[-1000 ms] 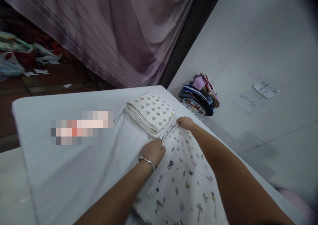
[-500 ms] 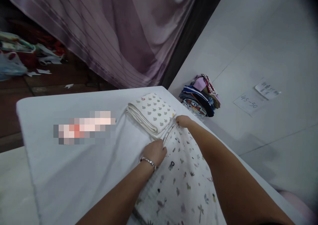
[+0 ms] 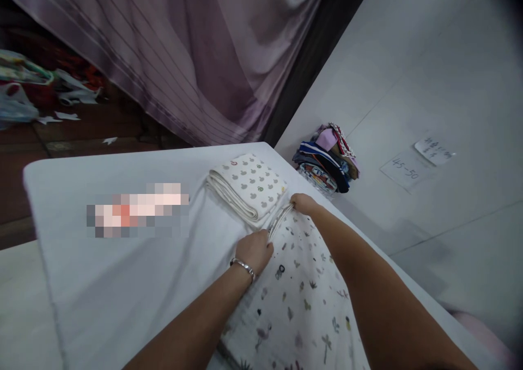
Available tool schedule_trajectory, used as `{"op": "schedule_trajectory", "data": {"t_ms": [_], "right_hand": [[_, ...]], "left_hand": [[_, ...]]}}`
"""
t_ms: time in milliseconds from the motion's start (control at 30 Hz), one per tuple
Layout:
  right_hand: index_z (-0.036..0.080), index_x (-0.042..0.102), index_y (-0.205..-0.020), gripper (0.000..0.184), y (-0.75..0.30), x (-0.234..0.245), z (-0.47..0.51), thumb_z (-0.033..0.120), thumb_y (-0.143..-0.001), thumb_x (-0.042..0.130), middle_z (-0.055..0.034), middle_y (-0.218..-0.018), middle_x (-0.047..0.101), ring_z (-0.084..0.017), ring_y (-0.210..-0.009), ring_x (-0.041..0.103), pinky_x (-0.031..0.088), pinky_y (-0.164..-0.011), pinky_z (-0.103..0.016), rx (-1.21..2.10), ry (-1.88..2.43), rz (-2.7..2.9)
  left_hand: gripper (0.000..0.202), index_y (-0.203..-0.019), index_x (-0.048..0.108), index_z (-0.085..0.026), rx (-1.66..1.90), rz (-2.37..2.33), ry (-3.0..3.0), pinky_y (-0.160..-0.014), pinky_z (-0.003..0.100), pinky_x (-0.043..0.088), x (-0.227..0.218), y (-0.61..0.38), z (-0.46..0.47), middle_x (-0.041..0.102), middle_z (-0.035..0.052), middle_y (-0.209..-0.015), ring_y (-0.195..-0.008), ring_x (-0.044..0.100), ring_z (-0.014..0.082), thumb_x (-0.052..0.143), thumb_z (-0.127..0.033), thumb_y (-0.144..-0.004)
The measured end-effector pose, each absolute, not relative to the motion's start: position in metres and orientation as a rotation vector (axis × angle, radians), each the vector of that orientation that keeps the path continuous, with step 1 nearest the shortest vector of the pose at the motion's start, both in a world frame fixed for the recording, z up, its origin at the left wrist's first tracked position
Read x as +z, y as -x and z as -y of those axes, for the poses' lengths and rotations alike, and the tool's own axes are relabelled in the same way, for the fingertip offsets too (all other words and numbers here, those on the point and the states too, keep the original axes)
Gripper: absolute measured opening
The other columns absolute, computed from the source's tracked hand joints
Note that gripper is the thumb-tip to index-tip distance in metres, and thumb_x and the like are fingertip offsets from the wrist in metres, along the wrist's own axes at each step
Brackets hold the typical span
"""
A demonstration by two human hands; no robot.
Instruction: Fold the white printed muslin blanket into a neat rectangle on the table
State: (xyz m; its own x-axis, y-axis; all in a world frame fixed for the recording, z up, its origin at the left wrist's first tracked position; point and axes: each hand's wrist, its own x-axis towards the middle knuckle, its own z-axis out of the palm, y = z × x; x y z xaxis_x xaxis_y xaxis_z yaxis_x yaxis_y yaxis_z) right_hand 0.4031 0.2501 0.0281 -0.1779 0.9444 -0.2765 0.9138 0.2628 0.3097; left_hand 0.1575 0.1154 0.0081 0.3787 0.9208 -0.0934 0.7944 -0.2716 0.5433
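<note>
A white muslin blanket (image 3: 294, 293) printed with small plants, birds and palms spreads toward me between my arms. My left hand (image 3: 254, 251), with a silver bracelet at the wrist, is closed on one corner of its far edge. At the other corner my right hand (image 3: 304, 203) pinches the same edge, which runs in layered folds between the two hands. Just beyond them lies a folded white cloth (image 3: 249, 186) with a grey apple-like print, its layers stacked. Both cloths are on the white-covered table (image 3: 134, 293).
A pile of folded clothes (image 3: 324, 157) stands by the wall past the table's right edge. Paper notes (image 3: 402, 172) are stuck on the wall. A purple curtain (image 3: 196, 59) hangs behind. A blurred-out patch covers something on the table's left. Bags (image 3: 20, 97) and scraps lie on the floor.
Both hands keep hold of the blanket's edge; my right hand has shifted very slightly. The whole view has drifted a little. The folded cloth stays in place.
</note>
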Motion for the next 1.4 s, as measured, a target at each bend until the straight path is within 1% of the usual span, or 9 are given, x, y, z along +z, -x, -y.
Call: {"op": "schedule_trajectory", "data": {"t_ms": [100, 200, 333, 533, 767, 1000, 1067, 1200, 1400], "right_hand": [[0.016, 0.064, -0.101, 0.03, -0.405, 0.026, -0.246, 0.014, -0.077, 0.046, -0.0092, -0.107, 0.062, -0.02, -0.097, 0.056, 0.043, -0.081, -0.025, 0.112, -1.711, -2.136], [0.018, 0.064, -0.101, 0.03, -0.405, 0.025, -0.245, 0.013, -0.077, 0.046, -0.008, -0.108, 0.061, -0.019, -0.099, 0.056, 0.041, -0.082, -0.024, 0.103, -1.697, -2.14], [0.019, 0.065, -0.098, 0.03, -0.403, 0.028, -0.251, 0.012, -0.074, 0.049, -0.0068, -0.104, 0.063, -0.02, -0.096, 0.056, 0.042, -0.081, -0.025, 0.08, -1.659, -2.121], [0.016, 0.069, -0.093, 0.029, -0.395, 0.032, -0.256, 0.011, -0.069, 0.053, -0.0089, -0.098, 0.065, -0.022, -0.092, 0.058, 0.043, -0.078, -0.027, 0.081, -1.637, -2.092], [0.017, 0.063, -0.105, 0.033, -0.396, 0.036, -0.245, 0.012, -0.08, 0.043, -0.0097, -0.114, 0.058, -0.02, -0.102, 0.054, 0.04, -0.086, -0.025, 0.186, -1.705, -2.166], [0.018, 0.064, -0.097, 0.029, -0.398, 0.032, -0.243, 0.011, -0.079, 0.043, -0.0063, -0.112, 0.058, -0.018, -0.099, 0.056, 0.043, -0.085, -0.024, 0.212, -1.752, -2.222], [0.02, 0.064, -0.095, 0.027, -0.399, 0.031, -0.242, 0.011, -0.078, 0.044, -0.0039, -0.118, 0.056, -0.016, -0.099, 0.056, 0.043, -0.085, -0.023, 0.203, -1.746, -2.241], [0.022, 0.063, -0.094, 0.025, -0.403, 0.029, -0.232, 0.014, -0.081, 0.043, 0.0001, -0.133, 0.046, -0.015, -0.1, 0.055, 0.044, -0.083, -0.023, 0.222, -1.782, -2.272], [0.024, 0.061, -0.102, 0.026, -0.402, 0.03, -0.206, 0.018, -0.086, 0.041, -0.0022, -0.133, 0.043, -0.018, -0.107, 0.051, 0.046, -0.082, -0.026, 0.289, -1.945, -2.26]], "left_hand": [[0.025, -0.09, 0.057, -0.018, 0.315, -1.47, -2.145, -0.07, 0.035, 0.046, 0.008, -0.158, -0.115, 0.067, 0.0097, -0.088, -0.087, 0.063, 0.0251, 0.039, -0.031, -0.08], [0.025, -0.092, 0.057, -0.018, 0.299, -1.462, -2.155, -0.072, 0.036, 0.046, 0.008, -0.158, -0.115, 0.066, 0.0099, -0.091, -0.088, 0.063, 0.0248, 0.038, -0.03, -0.081], [0.026, -0.093, 0.057, -0.018, 0.303, -1.447, -2.171, -0.072, 0.036, 0.046, 0.008, -0.158, -0.115, 0.066, 0.0099, -0.093, -0.088, 0.063, 0.0253, 0.037, -0.029, -0.081], [0.025, -0.093, 0.057, -0.018, 0.278, -1.438, -2.162, -0.073, 0.036, 0.046, 0.01, -0.158, -0.115, 0.066, 0.0104, -0.093, -0.089, 0.063, 0.0254, 0.038, -0.029, -0.081], [0.024, -0.091, 0.056, -0.018, 0.31, -1.441, -2.153, -0.071, 0.036, 0.046, 0.009, -0.157, -0.115, 0.067, 0.0102, -0.091, -0.089, 0.063, 0.0261, 0.038, -0.03, -0.08], [0.023, -0.088, 0.057, -0.018, 0.344, -1.441, -2.178, -0.069, 0.035, 0.046, 0.006, -0.159, -0.116, 0.067, 0.0095, -0.089, -0.086, 0.063, 0.0257, 0.038, -0.029, -0.08], [0.023, -0.089, 0.057, -0.018, 0.334, -1.432, -2.179, -0.069, 0.035, 0.046, 0.006, -0.159, -0.116, 0.067, 0.0094, -0.089, -0.086, 0.063, 0.0253, 0.038, -0.029, -0.08], [0.023, -0.091, 0.056, -0.018, 0.316, -1.416, -2.181, -0.071, 0.035, 0.046, 0.007, -0.159, -0.115, 0.066, 0.01, -0.091, -0.088, 0.062, 0.0249, 0.038, -0.029, -0.08], [0.023, -0.089, 0.056, -0.018, 0.327, -1.406, -2.215, -0.071, 0.035, 0.045, 0.007, -0.159, -0.114, 0.066, 0.01, -0.092, -0.088, 0.062, 0.0251, 0.038, -0.029, -0.08]]}}
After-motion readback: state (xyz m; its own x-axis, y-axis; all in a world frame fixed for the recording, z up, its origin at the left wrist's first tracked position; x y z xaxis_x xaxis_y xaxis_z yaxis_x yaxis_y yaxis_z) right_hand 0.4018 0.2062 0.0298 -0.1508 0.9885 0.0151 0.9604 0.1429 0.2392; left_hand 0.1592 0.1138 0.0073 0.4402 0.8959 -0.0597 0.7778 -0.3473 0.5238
